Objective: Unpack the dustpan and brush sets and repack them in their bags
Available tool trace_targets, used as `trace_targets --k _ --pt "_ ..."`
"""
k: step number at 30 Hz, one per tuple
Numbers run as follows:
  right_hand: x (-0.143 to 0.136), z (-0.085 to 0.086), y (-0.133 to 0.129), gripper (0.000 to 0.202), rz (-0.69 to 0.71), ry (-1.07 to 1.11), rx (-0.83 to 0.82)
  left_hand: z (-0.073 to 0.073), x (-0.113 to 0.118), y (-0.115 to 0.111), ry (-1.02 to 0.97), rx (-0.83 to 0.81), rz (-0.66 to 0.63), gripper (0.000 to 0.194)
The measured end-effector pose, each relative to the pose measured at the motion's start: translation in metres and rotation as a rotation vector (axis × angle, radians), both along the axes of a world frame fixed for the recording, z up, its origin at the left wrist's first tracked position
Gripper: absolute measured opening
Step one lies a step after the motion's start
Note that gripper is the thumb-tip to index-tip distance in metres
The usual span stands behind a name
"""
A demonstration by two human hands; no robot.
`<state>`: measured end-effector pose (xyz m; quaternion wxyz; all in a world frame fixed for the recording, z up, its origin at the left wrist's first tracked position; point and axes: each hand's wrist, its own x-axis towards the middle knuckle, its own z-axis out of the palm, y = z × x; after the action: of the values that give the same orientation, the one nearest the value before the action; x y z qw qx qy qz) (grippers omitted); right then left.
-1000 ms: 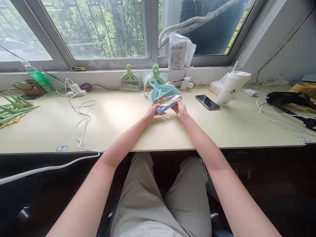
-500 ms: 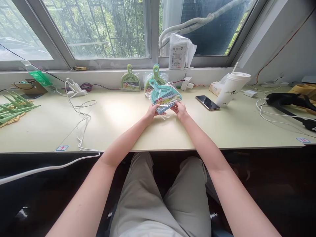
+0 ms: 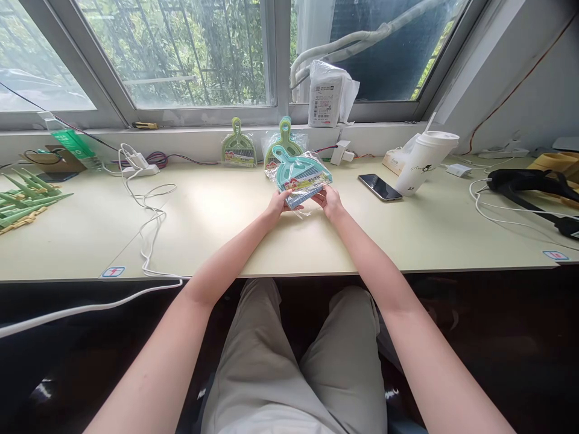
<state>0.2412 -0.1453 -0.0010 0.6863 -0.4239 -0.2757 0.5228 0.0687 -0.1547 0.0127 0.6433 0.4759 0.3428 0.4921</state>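
Note:
A teal dustpan and brush set (image 3: 302, 175) in clear plastic wrap is held tilted above the table, its handle pointing up and left. My left hand (image 3: 279, 204) grips its lower left corner, thumb on top. At the right lower edge, my right hand (image 3: 330, 201) is closed on the same set. Just behind it, a wrapped green set (image 3: 284, 136) leans against the wall below the window, partly covered by the teal one. Another green set (image 3: 238, 146) stands to its left.
A phone (image 3: 380, 187), a lidded white cup (image 3: 425, 163) and a tissue pack (image 3: 398, 158) are on the right, with a black strap (image 3: 520, 181) beyond. White cables (image 3: 151, 226) trail over the left of the table (image 3: 217, 235). A green-labelled bottle (image 3: 75, 143) leans at far left.

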Motion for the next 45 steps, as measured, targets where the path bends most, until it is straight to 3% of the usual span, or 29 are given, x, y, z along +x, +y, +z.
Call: trace_targets --k 12,20,23,26,29,32,34,38,42,45 --pt "-0.002 0.005 -0.004 0.021 0.023 0.003 -0.03 0.0 -0.001 0.002 -0.03 0.021 -0.004 0.036" --pt "0.003 0.007 -0.007 0.024 0.207 -0.17 -0.019 0.0 -0.017 0.027 -0.041 -0.048 0.147 0.037" --pt "0.007 0.005 -0.006 0.018 0.127 -0.198 0.007 -0.001 -0.028 0.037 -0.054 -0.11 0.232 0.031" --pt "0.011 0.002 -0.004 0.017 -0.074 -0.29 0.065 -0.002 -0.038 0.042 -0.07 -0.186 0.249 0.032" --pt "0.017 0.0 -0.003 0.034 -0.224 -0.562 0.168 -0.002 -0.041 0.042 -0.077 -0.212 0.229 0.038" --pt "0.02 -0.001 -0.005 0.05 -0.228 -0.831 0.241 -0.004 -0.038 0.039 -0.056 -0.204 0.178 0.042" --pt "0.018 0.0 -0.007 0.05 -0.189 -0.886 0.254 -0.005 -0.034 0.037 -0.041 -0.189 0.123 0.045" --pt "0.013 0.002 -0.01 0.038 -0.143 -0.765 0.285 -0.007 -0.03 0.036 -0.041 -0.168 0.021 0.048" --pt "0.013 0.002 -0.009 0.033 -0.091 -0.607 0.307 -0.008 -0.031 0.036 -0.04 -0.178 0.04 0.047" --pt "0.015 0.001 -0.007 0.034 -0.042 -0.616 0.309 -0.006 -0.035 0.038 -0.037 -0.188 0.064 0.049"
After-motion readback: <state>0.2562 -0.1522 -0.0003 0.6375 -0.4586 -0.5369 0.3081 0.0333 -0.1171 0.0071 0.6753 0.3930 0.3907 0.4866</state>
